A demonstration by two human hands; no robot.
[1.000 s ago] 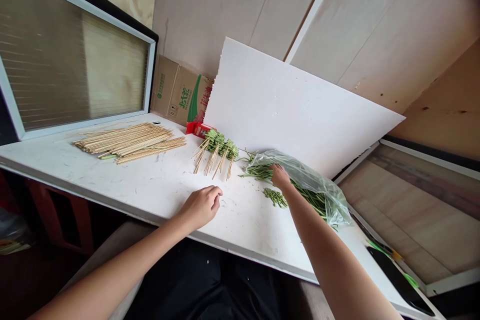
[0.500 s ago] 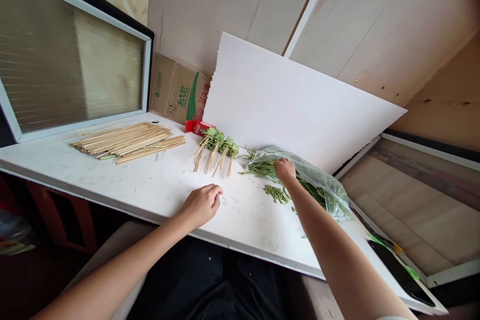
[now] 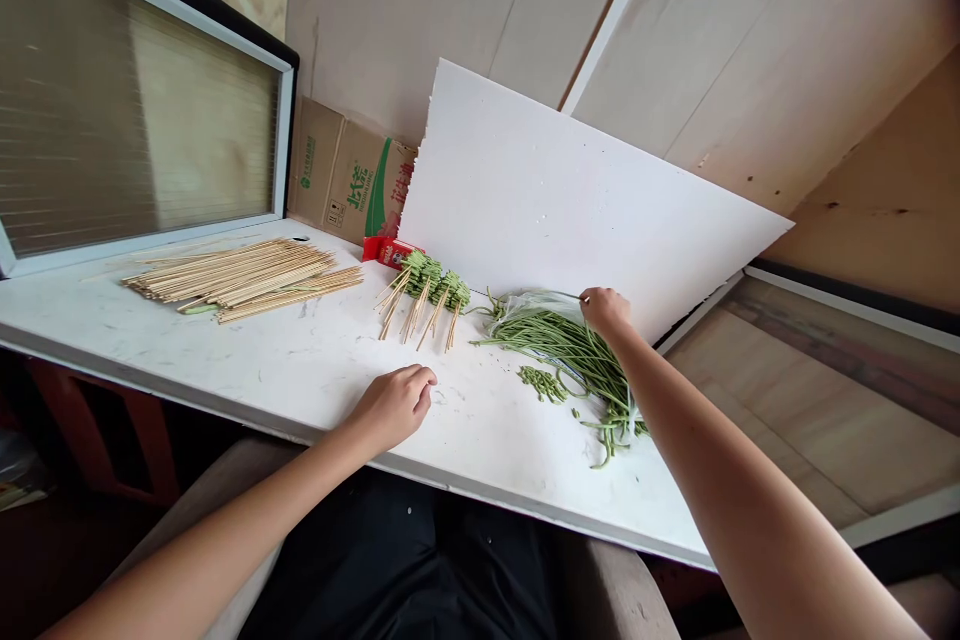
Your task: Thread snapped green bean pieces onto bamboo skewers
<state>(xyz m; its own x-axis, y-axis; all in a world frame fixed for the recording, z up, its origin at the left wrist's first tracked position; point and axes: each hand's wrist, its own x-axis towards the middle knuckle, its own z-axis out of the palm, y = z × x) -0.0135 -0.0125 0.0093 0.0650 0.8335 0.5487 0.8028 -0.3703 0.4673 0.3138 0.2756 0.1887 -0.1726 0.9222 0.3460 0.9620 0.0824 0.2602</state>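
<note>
Long green beans (image 3: 566,345) lie in a heap on the white table, partly inside a clear plastic bag (image 3: 541,301). At the heap's far side, my right hand (image 3: 607,312) is closed on the edge of the bag. My left hand (image 3: 394,405) rests near the table's front edge, its fingers curled with nothing visible in them. Between the hands is a small pile of cut bean pieces (image 3: 543,382). Beyond my left hand lie several skewers threaded with green bean pieces (image 3: 442,286), their bare ends pointing toward me.
A stack of bare bamboo skewers (image 3: 244,275) lies at the left. A small red box (image 3: 384,251) and a cardboard carton (image 3: 352,175) stand at the back. A white board (image 3: 570,190) leans on the wall behind the beans. Framed panels (image 3: 142,110) flank the table.
My right hand has moved right and slightly up, drawing the bag back so that more of the beans lie uncovered. My left hand stays near the table edge. The view has shifted slightly.
</note>
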